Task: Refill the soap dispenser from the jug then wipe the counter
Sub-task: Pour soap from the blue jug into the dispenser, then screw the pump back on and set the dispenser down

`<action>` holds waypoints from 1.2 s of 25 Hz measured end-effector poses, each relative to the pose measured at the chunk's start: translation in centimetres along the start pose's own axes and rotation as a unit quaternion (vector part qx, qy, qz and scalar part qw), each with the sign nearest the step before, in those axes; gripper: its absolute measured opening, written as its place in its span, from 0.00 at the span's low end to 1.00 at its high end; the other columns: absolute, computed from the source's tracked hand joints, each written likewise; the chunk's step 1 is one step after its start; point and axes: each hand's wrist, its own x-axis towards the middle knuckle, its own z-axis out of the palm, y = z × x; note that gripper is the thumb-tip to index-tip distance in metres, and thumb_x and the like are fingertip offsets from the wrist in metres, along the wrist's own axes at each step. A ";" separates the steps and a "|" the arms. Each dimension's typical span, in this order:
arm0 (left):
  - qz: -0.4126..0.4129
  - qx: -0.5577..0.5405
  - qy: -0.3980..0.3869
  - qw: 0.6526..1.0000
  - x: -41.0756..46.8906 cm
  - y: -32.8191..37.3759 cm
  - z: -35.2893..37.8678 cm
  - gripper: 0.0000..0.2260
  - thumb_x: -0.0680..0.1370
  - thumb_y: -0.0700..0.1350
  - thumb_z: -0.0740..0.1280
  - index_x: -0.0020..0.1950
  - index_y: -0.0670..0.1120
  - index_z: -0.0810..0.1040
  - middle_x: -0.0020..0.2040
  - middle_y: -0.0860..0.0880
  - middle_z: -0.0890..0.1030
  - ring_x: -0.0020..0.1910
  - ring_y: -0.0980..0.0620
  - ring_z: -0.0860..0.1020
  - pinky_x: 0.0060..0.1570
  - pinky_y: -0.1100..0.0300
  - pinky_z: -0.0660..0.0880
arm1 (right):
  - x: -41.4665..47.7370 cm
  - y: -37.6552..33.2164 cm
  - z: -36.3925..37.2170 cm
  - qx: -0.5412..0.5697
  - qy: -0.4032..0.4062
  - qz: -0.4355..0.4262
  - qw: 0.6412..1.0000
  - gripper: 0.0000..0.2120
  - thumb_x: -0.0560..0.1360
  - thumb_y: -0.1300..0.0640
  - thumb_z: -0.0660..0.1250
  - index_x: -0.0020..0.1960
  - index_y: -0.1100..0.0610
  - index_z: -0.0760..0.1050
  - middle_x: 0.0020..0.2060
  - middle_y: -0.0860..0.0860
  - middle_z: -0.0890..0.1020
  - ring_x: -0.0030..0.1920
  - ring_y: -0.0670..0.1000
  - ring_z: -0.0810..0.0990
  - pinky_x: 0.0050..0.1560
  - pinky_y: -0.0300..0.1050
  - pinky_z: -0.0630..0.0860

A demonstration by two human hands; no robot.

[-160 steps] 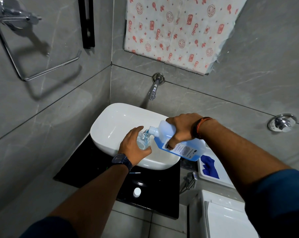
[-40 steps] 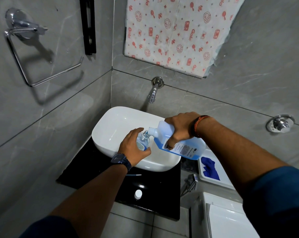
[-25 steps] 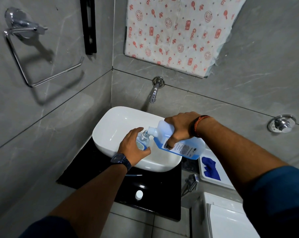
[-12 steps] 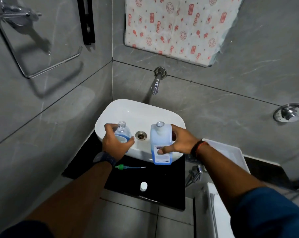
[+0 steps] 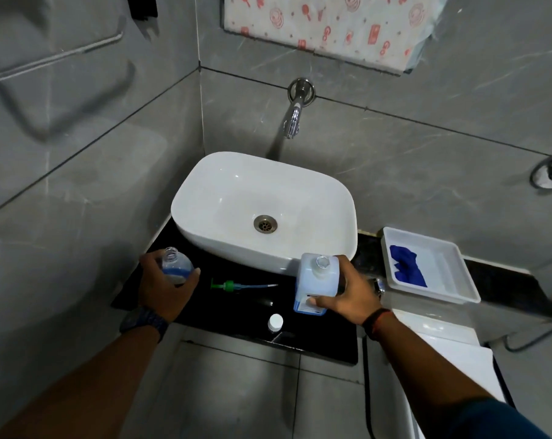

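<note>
My left hand [image 5: 165, 288] grips the small clear soap dispenser bottle [image 5: 176, 265], upright and uncapped, with blue soap in its lower part, low over the left of the black counter [image 5: 236, 315]. My right hand [image 5: 347, 293] holds the blue soap jug [image 5: 316, 282] upright and uncapped on the counter in front of the white basin [image 5: 262, 213]. The green pump head with its tube [image 5: 236, 285] lies on the counter between my hands. A white cap [image 5: 275, 321] lies near the counter's front edge.
A white tray [image 5: 452, 270] holding a blue cloth [image 5: 406, 263] sits on the ledge to the right. A chrome tap [image 5: 295, 117] juts from the grey wall above the basin. A towel ring [image 5: 56, 55] hangs on the left wall. A white toilet cistern [image 5: 442, 359] stands at lower right.
The jug was tilted, pouring into the dispenser over the basin. Both bottles were then brought upright and apart, and have come down to the counter in front of the basin.
</note>
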 end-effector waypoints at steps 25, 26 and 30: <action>-0.051 0.020 -0.050 0.997 -0.1 -7.4 0.5 0.39 0.54 0.56 0.80 0.60 0.53 0.65 0.53 0.50 0.75 0.50 0.51 0.75 0.49 0.57 0.73 | -1.7 -2.4 9.8 -0.229 0.270 -0.286 0.890 0.21 0.66 0.45 0.69 0.50 0.59 0.70 0.46 0.56 0.71 0.46 0.57 0.71 0.48 0.48 0.67; -0.057 0.023 -0.052 0.997 -0.1 -7.3 0.5 0.40 0.55 0.56 0.80 0.60 0.53 0.65 0.54 0.49 0.75 0.50 0.51 0.75 0.49 0.56 0.74 | -0.9 -3.2 11.1 -0.221 0.212 -0.299 0.904 0.18 0.68 0.48 0.70 0.50 0.59 0.70 0.45 0.57 0.73 0.45 0.57 0.72 0.45 0.49 0.70; -0.070 0.022 -0.042 0.996 -0.4 -7.1 0.8 0.36 0.57 0.53 0.80 0.59 0.55 0.65 0.50 0.53 0.74 0.47 0.56 0.74 0.45 0.63 0.72 | 3.7 -4.2 14.7 -0.273 -0.018 -0.208 0.939 0.16 0.74 0.57 0.66 0.60 0.60 0.72 0.50 0.59 0.77 0.49 0.61 0.76 0.45 0.56 0.75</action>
